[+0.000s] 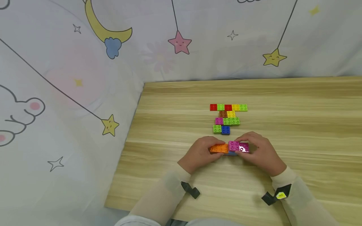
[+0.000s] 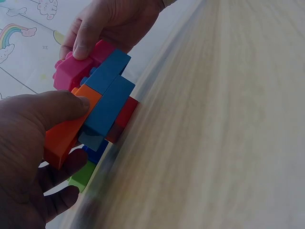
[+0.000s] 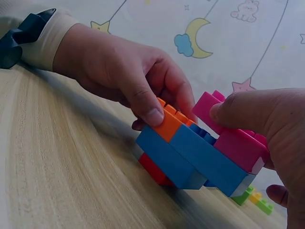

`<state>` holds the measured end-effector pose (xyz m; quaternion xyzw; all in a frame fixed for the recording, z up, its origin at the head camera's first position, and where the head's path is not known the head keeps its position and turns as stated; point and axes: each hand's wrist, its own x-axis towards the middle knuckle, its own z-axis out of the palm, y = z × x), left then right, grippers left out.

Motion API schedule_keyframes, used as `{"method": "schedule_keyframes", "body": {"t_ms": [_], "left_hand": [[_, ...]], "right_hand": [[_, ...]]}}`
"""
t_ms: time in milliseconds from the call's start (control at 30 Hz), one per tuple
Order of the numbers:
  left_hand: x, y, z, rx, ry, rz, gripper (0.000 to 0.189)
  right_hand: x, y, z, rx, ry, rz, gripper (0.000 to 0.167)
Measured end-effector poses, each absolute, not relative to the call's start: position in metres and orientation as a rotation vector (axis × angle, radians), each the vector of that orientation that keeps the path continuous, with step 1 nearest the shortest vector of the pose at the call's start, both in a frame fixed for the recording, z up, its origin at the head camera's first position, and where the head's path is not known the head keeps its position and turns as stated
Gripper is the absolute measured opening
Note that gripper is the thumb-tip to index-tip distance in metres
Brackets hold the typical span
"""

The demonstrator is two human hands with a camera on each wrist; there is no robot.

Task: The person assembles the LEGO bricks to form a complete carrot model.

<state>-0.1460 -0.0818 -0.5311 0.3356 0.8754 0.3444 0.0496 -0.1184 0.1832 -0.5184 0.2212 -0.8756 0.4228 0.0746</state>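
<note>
Over the table my two hands hold a stack of toy building bricks between them. Thumb and fingers of my left hand (image 1: 199,153) grip the long orange brick (image 1: 218,148) on the stack's left. My right hand (image 1: 263,153) pinches the right end, its thumb against a raised pink brick (image 3: 205,109). Under that thumb lies a second pink brick (image 3: 239,150). Two long blue bricks (image 3: 209,151), staggered one over the other, form the middle. At the bottom is a red brick (image 3: 151,169), shown in both wrist views. My right fingertips are partly hidden.
Just beyond the hands, several short rows of coloured bricks lie flat on the wooden table (image 1: 169,113). They include a blue brick (image 1: 225,130), a brown brick (image 1: 223,114) and a red brick (image 1: 213,107). A printed cloth (image 1: 209,62) hangs behind the table and along its left side.
</note>
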Motion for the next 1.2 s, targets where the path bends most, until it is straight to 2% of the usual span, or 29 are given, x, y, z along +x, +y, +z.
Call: {"method": "schedule_keyframes", "body": {"t_ms": [200, 1200], "left_hand": [[-0.1460, -0.0813, -0.5323, 1.039, 2.675, 1.044, 0.039], [-0.1450, -0.0804, -0.5298, 1.005, 2.664, 1.052, 0.037]], "right_hand": [[-0.1210, 0.1840, -0.5213, 0.768, -2.589, 1.226, 0.043], [-0.1260, 0.1832, -0.5149, 0.934, -2.603, 1.094, 0.035]]}}
